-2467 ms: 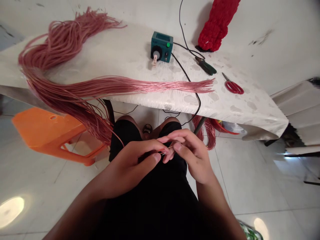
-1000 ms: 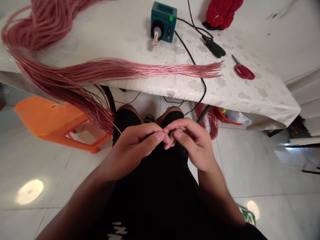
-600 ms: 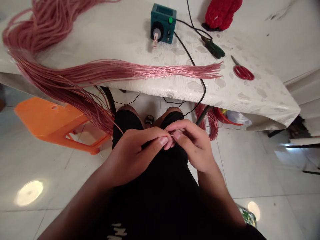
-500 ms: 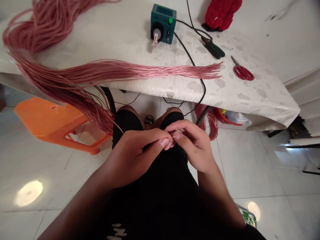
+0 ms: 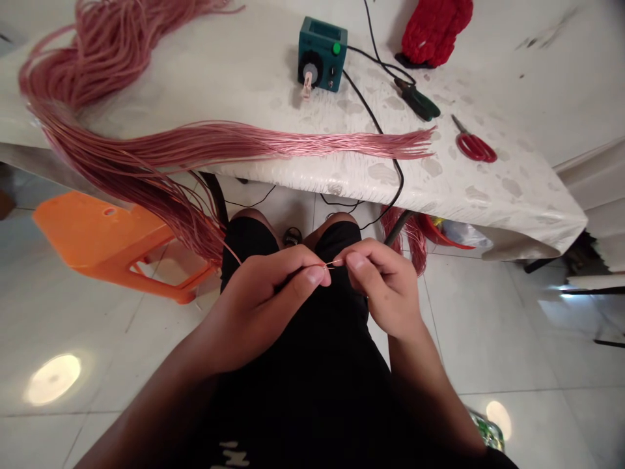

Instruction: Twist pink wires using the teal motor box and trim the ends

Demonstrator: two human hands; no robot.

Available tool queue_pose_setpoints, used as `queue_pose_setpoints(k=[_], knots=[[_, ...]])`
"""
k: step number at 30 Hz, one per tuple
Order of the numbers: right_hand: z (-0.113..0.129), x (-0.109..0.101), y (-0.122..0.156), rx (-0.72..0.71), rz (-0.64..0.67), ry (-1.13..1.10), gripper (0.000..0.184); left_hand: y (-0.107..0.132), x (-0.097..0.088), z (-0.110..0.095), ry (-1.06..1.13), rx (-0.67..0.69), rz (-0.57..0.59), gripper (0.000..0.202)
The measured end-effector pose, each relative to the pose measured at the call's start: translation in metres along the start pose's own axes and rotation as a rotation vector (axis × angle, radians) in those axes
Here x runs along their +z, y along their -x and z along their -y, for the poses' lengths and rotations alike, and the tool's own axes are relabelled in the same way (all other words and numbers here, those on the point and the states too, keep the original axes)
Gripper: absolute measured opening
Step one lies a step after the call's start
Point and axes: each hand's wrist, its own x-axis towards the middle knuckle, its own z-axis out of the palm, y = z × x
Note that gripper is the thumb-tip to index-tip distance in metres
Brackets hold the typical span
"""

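My left hand (image 5: 273, 293) pinches a thin pinkish wire (image 5: 233, 253) between thumb and forefinger. Behind that hand the wire runs back toward the hanging part of a long bundle of pink wires (image 5: 195, 140). Fine copper-coloured ends (image 5: 332, 264) stick out past the left fingertips, in the small gap above my lap. At their other side my right hand (image 5: 383, 280) has thumb and forefinger closed on one of these ends. The bundle lies along the front of the table (image 5: 263, 78), its cut tips fanned out at the right.
On the table stand a small teal machine (image 5: 322, 58) with a clip on its shaft, pliers (image 5: 417, 101), red-handled scissors (image 5: 473, 144) and a red knitted item (image 5: 434, 32). A black cable (image 5: 364, 98) crosses the edge. An orange stool (image 5: 107, 241) is at left, a red basin (image 5: 439, 233) under the table.
My hands have drawn slightly apart, showing the fine wire ends between them. The right fingers, curled near the left fingertips before, have shifted to the right. The view has moved a little.
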Motion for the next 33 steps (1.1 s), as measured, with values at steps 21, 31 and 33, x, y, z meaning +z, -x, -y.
queue_pose_setpoints(k=[21,31,33], knots=[[-0.012,0.005,-0.001,0.038,-0.16,-0.198,0.023,0.0,-0.006,-0.005,0.109,-0.106,0.011,0.024],[-0.011,0.005,0.002,-0.021,-0.091,-0.286,0.022,0.002,-0.004,-0.003,0.129,-0.098,-0.011,0.023],[-0.011,0.005,0.002,-0.029,-0.056,-0.318,0.022,0.001,-0.004,-0.003,0.118,-0.091,-0.009,0.023]])
